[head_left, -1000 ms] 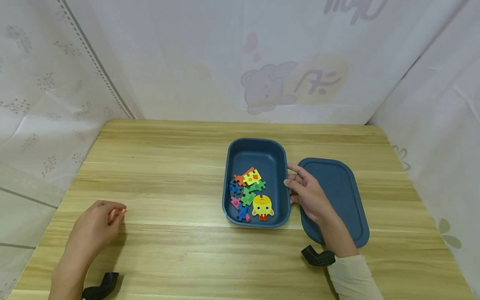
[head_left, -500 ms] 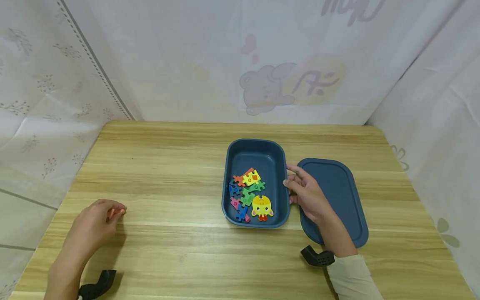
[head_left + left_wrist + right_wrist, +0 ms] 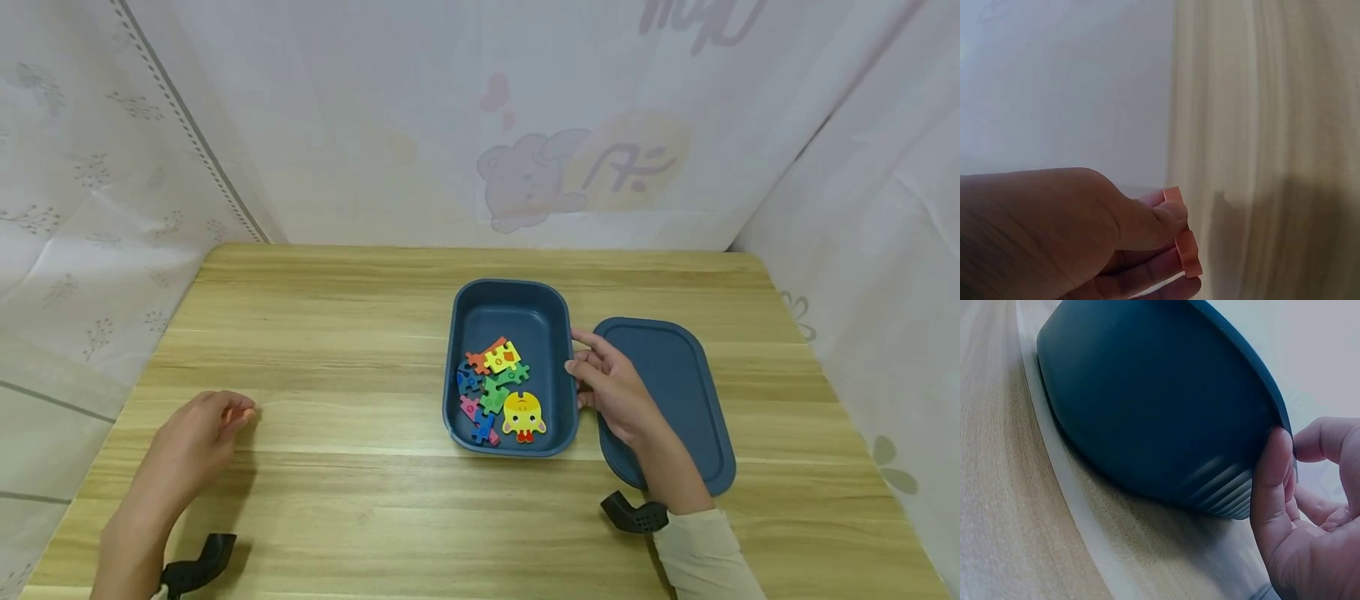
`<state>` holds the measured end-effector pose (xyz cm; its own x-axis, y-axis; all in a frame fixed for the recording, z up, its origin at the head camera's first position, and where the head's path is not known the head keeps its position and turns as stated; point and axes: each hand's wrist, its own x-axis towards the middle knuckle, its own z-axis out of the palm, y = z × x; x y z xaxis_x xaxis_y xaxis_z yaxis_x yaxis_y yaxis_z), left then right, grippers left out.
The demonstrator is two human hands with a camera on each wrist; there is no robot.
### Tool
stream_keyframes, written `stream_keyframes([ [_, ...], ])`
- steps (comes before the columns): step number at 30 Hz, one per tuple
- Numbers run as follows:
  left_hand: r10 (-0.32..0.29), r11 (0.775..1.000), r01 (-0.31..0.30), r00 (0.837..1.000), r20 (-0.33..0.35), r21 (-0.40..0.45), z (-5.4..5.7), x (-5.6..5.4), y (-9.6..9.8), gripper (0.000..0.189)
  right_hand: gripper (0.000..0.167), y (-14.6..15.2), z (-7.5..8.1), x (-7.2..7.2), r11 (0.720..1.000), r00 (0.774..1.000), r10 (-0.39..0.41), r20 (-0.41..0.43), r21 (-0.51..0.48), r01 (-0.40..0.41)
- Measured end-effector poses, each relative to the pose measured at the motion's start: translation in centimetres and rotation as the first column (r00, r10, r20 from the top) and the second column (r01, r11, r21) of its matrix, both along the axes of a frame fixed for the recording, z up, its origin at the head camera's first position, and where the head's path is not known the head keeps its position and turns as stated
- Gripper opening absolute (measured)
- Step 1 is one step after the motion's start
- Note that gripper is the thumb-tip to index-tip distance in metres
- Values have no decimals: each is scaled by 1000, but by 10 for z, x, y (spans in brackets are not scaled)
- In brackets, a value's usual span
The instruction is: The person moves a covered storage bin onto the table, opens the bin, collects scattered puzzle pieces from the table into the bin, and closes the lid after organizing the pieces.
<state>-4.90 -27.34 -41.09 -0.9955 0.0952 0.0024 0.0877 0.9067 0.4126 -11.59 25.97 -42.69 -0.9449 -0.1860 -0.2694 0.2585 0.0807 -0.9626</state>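
Note:
My left hand point(image 3: 193, 437) is over the left part of the table. Its thumb and fingers pinch a small orange puzzle piece point(image 3: 1189, 253), mostly hidden by the hand in the head view. Near the middle of the table sits a dark blue box point(image 3: 512, 292) without its lid on. My right hand point(image 3: 611, 383) holds the box's right side at the rim, with the thumb tip on the edge. Inside the box, jigsaw pieces point(image 3: 494, 395) in green, blue, pink, yellow and orange lie in a loose pile. Next to them is a yellow animal-head puzzle piece point(image 3: 523, 415).
The matching blue lid point(image 3: 671, 367) lies flat to the right of the box, partly under my right forearm. A light wooden table point(image 3: 352, 333) carries everything. Printed pale curtains point(image 3: 360, 125) hang behind it and at both sides.
My left hand has turned slightly and risen a little in the view, still pinching the orange puzzle piece. The right hand keeps its place on the box.

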Motion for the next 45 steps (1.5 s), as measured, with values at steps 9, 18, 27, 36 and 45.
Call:
stream_keyframes([
  [9, -36, 999, 39, 992, -123, 16, 4, -9, 7, 16, 63, 0, -1, 0, 1000, 1000, -2, -1, -5, 2],
  [18, -78, 995, 86, 984, -162, 44, 15, -23, 21, 12, 63, 0, 1, 1, 1000, 1000, -2, 0, 0, 2],
  [27, -117, 989, 129, 981, -156, 70, 26, -38, 32, 13, 63, 1, 0, 0, 1000, 1000, 0, 7, 5, 0],
  [36, -125, 988, 139, 978, -164, 71, 36, -48, 40, 13, 64, 1, 0, 0, 1000, 1000, 0, 14, -14, 0],
  [45, -129, 984, 150, 973, -194, 100, 42, -52, 51, 12, 63, -1, 0, -1, 1000, 1000, -2, 12, -2, 2],
])
